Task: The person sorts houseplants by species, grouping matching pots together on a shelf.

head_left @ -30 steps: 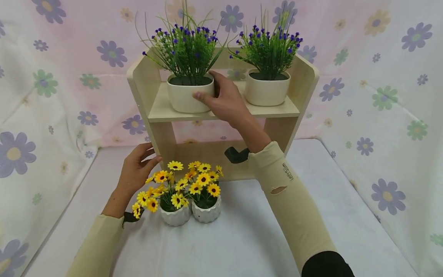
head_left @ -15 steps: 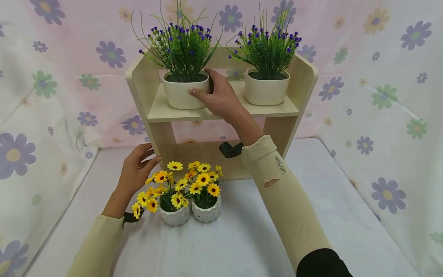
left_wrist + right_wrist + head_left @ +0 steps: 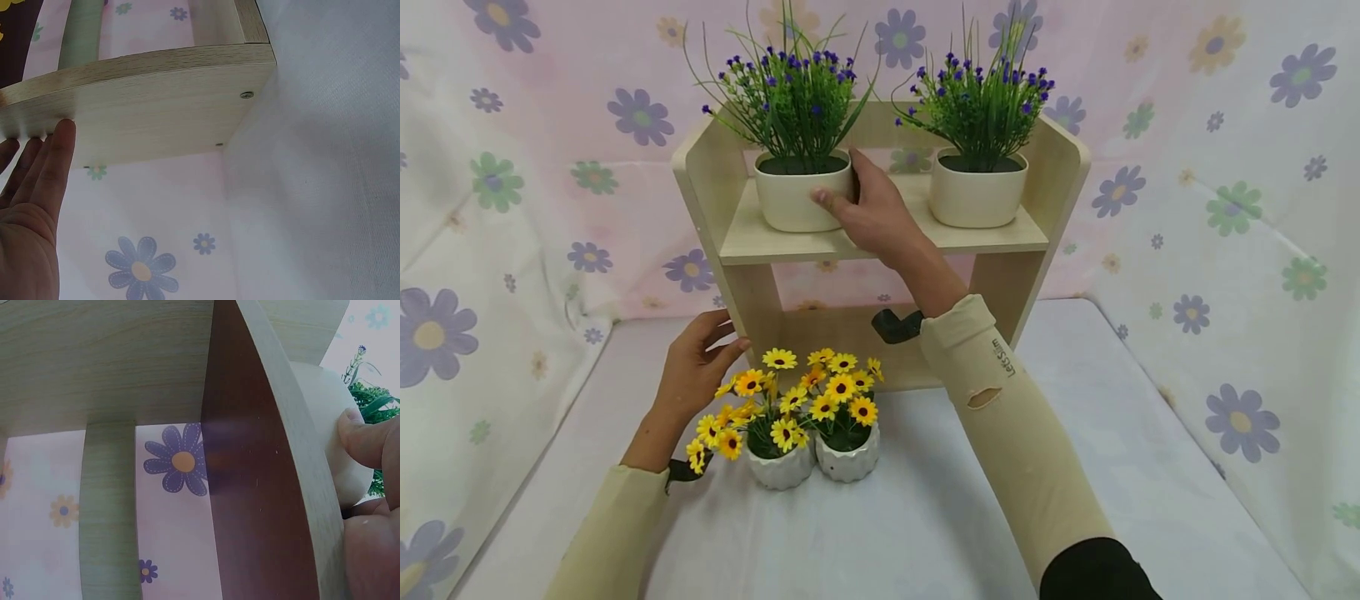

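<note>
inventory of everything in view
Shelf unit: 1, pale wood, on table
Oval pots: 2, cream, upper shelf
Purple-flowered plants: 2, green/purple, in oval pots
Small pots: 2, white, on table
Yellow-flowered plants: 2, yellow/green, in small pots
Table: 1, white, beneath
Flowered cloth: count unclear, pink/white, around
Wrist devices: 2, black, on wrists
Sleeves: 2, beige, forearms
Cuff: 1, black, right arm
Left hand: 1, touching shelf unit's side
Right hand: 1, gripping left oval pot
</note>
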`<control>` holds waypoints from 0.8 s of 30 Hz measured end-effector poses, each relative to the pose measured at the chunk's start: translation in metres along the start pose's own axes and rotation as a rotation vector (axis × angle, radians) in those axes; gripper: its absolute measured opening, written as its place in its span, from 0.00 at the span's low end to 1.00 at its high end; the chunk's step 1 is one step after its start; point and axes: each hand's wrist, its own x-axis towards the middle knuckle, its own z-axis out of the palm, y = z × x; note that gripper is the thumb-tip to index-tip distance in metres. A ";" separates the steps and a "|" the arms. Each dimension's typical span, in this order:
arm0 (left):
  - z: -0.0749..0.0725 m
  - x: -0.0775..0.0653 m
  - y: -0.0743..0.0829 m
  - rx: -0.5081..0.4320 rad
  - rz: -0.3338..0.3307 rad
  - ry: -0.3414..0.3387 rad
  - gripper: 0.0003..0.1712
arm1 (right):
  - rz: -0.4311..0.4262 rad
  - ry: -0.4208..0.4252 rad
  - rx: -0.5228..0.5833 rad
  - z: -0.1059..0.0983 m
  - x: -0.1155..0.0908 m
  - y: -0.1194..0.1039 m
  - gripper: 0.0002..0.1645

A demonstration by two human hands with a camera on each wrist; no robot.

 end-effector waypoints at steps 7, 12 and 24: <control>0.000 -0.001 -0.001 0.000 0.003 0.004 0.34 | -0.084 0.038 0.034 0.001 -0.004 0.005 0.25; 0.000 -0.001 -0.003 -0.002 0.009 0.002 0.34 | -0.098 0.053 0.070 -0.001 -0.009 0.009 0.29; -0.001 0.000 -0.002 -0.009 0.019 -0.008 0.35 | -0.111 0.109 0.177 -0.006 -0.036 0.014 0.49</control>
